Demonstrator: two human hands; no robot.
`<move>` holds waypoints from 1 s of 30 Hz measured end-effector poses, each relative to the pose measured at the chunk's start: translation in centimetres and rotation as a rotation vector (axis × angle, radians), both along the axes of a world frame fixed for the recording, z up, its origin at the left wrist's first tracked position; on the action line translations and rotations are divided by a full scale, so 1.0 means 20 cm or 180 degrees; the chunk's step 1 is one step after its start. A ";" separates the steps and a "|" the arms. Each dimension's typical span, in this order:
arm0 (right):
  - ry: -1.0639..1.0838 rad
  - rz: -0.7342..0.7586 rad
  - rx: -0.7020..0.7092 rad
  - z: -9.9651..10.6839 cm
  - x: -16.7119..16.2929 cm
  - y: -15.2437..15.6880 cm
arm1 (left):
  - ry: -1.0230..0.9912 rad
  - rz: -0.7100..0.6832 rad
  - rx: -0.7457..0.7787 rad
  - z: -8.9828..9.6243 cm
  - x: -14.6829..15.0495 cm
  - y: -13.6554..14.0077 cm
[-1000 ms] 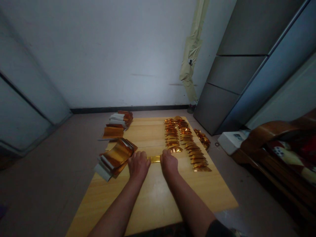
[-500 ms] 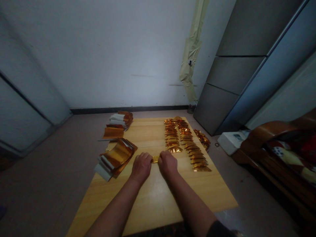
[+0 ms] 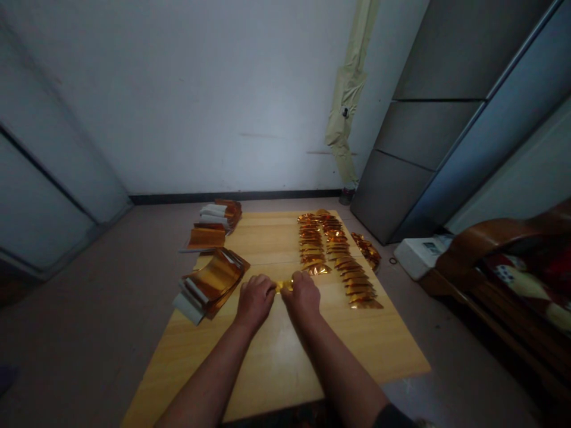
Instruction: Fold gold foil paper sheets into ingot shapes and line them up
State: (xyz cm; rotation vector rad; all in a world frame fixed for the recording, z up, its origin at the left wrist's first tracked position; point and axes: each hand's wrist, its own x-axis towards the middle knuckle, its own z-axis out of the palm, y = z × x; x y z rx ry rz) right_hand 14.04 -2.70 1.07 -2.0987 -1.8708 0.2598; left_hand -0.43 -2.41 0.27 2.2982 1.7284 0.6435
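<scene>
Both hands meet at the middle of a light wooden table (image 3: pixel 276 356). A small strip of gold foil paper (image 3: pixel 280 286) lies between them. My left hand (image 3: pixel 256 300) pinches its left end, fingers closed. My right hand (image 3: pixel 303 296) is closed on the right end, thumb against the paper; a bit of gold shows above that thumb. To the left of my left hand is a stack of gold foil sheets (image 3: pixel 216 276) with pale backs. Just beyond my right hand, folded gold foil pieces (image 3: pixel 311 244) overlap in a row, and a second row (image 3: pixel 357 279) runs beside it.
More foil sheets (image 3: pixel 207 238) overhang the table's far left edge. A heap of folded foil pieces (image 3: pixel 366 249) sits off the right edge. Beyond are a white box (image 3: pixel 414 257), a carved wooden seat (image 3: pixel 464 255), a grey refrigerator (image 3: pixel 401 178) and a white wall (image 3: pixel 223 107).
My right thumb has shifted left along the foil strip, and gold now shows above it by the fingers. My left hand keeps its grip. The view has moved slightly.
</scene>
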 end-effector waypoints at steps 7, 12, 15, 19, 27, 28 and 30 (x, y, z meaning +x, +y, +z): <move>0.0697 -0.0015 0.0152 -0.02 0.08 0.00 | -0.0124 0.0028 0.0023 -0.03 -0.01 0.01; 0.1133 0.0000 0.0443 -0.06 0.12 0.01 | -0.0152 0.0030 0.0014 -0.04 -0.01 0.02; 0.1308 0.0019 0.0560 -0.08 0.13 0.02 | -0.0198 0.0018 -0.0030 -0.03 -0.02 0.02; 0.1419 -0.0001 0.0591 -0.08 0.13 0.02 | -0.0308 0.0006 -0.0112 -0.05 -0.03 0.03; 0.1227 0.0071 0.0502 -0.08 0.14 0.02 | -0.0526 -0.0153 -0.0153 -0.11 -0.06 0.06; 0.1133 0.0096 0.0459 -0.08 0.14 0.02 | -0.0547 -0.0166 -0.0134 -0.11 -0.06 0.06; 0.0936 0.0115 0.0342 -0.06 0.13 0.01 | -0.0578 -0.0184 -0.0086 -0.11 -0.06 0.05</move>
